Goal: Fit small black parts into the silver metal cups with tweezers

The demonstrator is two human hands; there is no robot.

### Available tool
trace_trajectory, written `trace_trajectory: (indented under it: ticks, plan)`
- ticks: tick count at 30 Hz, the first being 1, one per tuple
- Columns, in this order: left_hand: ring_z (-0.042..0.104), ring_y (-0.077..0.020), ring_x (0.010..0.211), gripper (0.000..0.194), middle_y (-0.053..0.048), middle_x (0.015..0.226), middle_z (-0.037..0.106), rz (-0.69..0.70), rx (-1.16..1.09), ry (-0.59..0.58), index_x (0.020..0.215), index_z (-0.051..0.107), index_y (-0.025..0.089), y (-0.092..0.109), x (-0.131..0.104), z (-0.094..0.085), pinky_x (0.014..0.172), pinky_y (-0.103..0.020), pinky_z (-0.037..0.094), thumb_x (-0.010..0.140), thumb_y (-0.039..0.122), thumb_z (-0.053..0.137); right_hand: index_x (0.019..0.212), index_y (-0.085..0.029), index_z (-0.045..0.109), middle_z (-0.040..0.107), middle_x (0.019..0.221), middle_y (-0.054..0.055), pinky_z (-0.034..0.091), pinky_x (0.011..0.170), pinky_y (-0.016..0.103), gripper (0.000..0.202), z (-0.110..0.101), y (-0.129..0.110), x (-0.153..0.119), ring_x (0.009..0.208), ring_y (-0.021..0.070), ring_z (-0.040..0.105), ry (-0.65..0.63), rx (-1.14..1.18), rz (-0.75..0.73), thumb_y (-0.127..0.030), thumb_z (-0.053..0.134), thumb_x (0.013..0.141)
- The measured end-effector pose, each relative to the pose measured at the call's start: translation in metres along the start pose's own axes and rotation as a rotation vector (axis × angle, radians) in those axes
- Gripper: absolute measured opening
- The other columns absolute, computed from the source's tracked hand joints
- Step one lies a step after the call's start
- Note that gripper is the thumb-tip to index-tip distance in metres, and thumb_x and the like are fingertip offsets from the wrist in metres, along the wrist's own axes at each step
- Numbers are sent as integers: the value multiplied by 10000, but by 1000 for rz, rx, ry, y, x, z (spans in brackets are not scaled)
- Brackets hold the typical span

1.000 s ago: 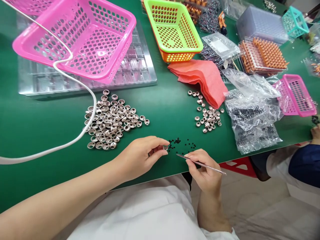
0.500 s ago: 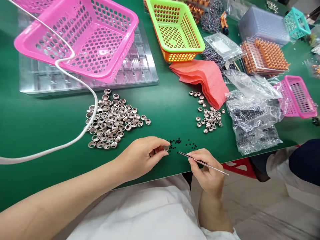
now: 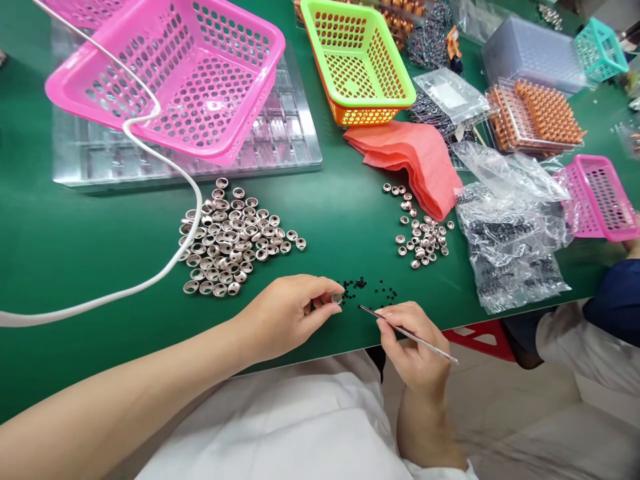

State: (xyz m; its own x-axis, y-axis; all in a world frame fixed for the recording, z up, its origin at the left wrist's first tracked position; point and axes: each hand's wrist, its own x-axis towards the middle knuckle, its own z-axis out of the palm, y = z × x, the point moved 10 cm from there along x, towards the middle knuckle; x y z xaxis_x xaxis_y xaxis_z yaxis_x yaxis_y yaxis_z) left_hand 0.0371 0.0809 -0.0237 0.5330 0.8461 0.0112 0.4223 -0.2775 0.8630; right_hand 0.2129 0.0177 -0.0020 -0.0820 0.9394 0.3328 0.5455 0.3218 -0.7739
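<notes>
Between thumb and fingertips, my left hand [image 3: 290, 313] pinches a small metal ring [image 3: 337, 299] near the table's front edge. My right hand [image 3: 417, 343] grips thin metal tweezers [image 3: 415, 337], their tip pointing left toward small black pieces [image 3: 359, 283] scattered on the green table [image 3: 330, 220]. The tip is beside one black piece; whether they touch I cannot tell. Left of my hands lies a large pile of metal rings [image 3: 227, 240]. A smaller pile of metal rings [image 3: 425, 240] lies beyond my right hand.
A pink basket [image 3: 215, 100] sits on a clear tray [image 3: 295, 133], a white cable [image 3: 170, 157] crossing it. Further back are a green basket [image 3: 360, 60] and red cloth [image 3: 415, 153]. Plastic bags [image 3: 515, 240] and a pink basket [image 3: 600, 193] stand right, near another person's sleeve [image 3: 617, 293].
The view has shifted slightly, so the table items appear a little further right. Both hands keep their holds, and the rear end of the tweezers sits slightly lower. More of the other person shows at the right.
</notes>
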Motion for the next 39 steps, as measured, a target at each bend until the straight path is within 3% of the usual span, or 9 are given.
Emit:
trace_trajectory:
  ticks: [6,11,21,39]
  plan:
    - [631,-107,628,131,10,780,728,25,25,8,1004,715,165,2,-1,1,609,-194,497,879,139,684,1031,-261,670,747,900,34,589,680,395,309,-8,2,-2,819,218,718,111,59,39,-32,679,824]
    - [608,-105,617,120,17,759,704,78,60,29,957,711,163,10,-3,2,598,-194,474,852,105,717,1019,-221,674,744,903,36,574,652,384,335,-9,-10,0,804,212,713,185,168,2,30,678,798]
    - [602,-111,599,106,15,739,713,151,84,79,944,701,144,16,-5,0,588,-207,456,847,117,734,1067,-221,650,746,955,42,553,671,379,373,16,-25,10,820,205,708,52,187,-63,44,666,805]
    - [597,-130,630,83,7,727,696,204,98,120,933,693,140,19,-6,-2,594,-226,463,862,133,736,1066,-206,644,743,968,54,547,682,375,385,18,-29,12,830,201,705,25,159,-99,63,669,792]
